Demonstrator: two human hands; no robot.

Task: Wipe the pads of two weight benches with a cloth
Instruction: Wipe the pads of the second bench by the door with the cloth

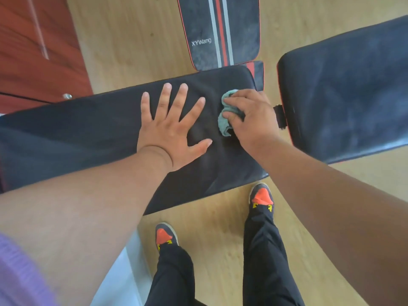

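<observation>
Gripping one cloth point(229, 115), right hand point(249, 117) presses one pad point(88, 129).

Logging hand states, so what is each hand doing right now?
Left hand: open, fingers spread flat on the bench pad.
Right hand: closed on the green cloth, pressing it to the pad.

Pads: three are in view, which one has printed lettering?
The far striped pad, beyond the pad under both hands. It alone bears red and grey stripes and white lettering; the right pad is plain.
</observation>
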